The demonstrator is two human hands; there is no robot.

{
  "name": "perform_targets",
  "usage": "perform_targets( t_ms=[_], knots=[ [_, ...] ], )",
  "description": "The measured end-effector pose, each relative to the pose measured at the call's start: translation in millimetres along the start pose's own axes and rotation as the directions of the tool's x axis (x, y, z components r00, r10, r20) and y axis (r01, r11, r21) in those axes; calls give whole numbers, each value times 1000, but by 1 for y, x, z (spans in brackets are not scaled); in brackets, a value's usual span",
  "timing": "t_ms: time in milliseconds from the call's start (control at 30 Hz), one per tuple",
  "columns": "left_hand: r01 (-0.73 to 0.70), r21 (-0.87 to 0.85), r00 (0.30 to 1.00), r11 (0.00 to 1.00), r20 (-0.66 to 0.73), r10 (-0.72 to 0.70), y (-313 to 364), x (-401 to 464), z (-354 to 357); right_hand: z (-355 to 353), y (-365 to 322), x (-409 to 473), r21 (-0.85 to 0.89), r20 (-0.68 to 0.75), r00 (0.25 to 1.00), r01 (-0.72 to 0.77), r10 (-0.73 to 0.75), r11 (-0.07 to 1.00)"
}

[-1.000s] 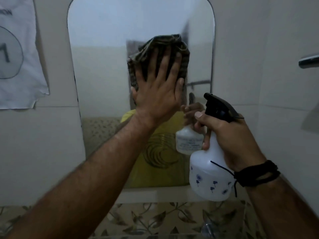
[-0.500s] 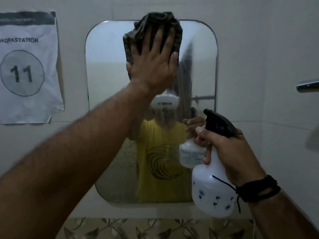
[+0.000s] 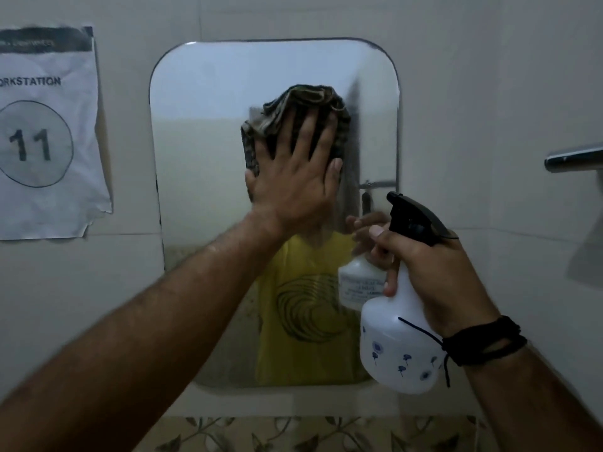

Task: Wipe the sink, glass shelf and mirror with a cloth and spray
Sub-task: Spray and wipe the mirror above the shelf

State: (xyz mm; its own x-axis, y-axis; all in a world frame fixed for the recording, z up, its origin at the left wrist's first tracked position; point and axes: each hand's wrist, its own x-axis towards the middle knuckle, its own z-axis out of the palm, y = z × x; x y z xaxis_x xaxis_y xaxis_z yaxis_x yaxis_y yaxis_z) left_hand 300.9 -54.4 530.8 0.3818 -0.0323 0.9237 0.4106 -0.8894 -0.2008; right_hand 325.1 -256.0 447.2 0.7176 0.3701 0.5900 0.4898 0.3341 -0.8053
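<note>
So the left hand is flat against the rounded-corner rectangular wall mirror, fingers straight and spread, pressing a bunched-up dark striped cloth onto the glass. The cloth sits around the upper middle of the mirror, poking out above and to the left of the hand.

The right hand is lower and to the right, in front of the mirror's bottom right corner, holding a white plastic spray bottle with little blue flower prints. Its fingers are curled round the bottle's neck, and the index finger lies just below the black trigger head, which points left toward the mirror. There's a black thread band wrapped around that wrist.

In the mirror you can see a yellow t-shirt with a dark swirl print, plus the bottle's reflection.

Left of the mirror, a crumpled white paper sign on the tiled wall reads "11" in a circle. On the far right edge a chrome metal bar sticks out. Along the bottom runs a strip of leaf-pattern tiles.
</note>
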Motion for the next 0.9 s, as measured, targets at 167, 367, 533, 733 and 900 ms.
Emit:
perform_targets(
  t_ms=[167,367,533,733,900],
  knots=[
    [51,-48,999,998,-4,-52,2,75,-21,-8,1,0,29,-25,999,-25,25,999],
    [86,-90,995,992,-49,-90,31,42,-3,-18,5,-4,19,-67,996,-52,53,998],
    [-3,-78,999,997,43,6,71,-34,23,-22,11,-14,-9,-116,990,-87,85,996],
    [-85,-60,993,995,76,89,62,46,1,-25,9,-17,-20,-136,986,-104,101,994],
    [-6,-130,998,991,68,14,76,61,-1,-27,6,-16,-42,-137,986,-101,94,994]
  ],
)
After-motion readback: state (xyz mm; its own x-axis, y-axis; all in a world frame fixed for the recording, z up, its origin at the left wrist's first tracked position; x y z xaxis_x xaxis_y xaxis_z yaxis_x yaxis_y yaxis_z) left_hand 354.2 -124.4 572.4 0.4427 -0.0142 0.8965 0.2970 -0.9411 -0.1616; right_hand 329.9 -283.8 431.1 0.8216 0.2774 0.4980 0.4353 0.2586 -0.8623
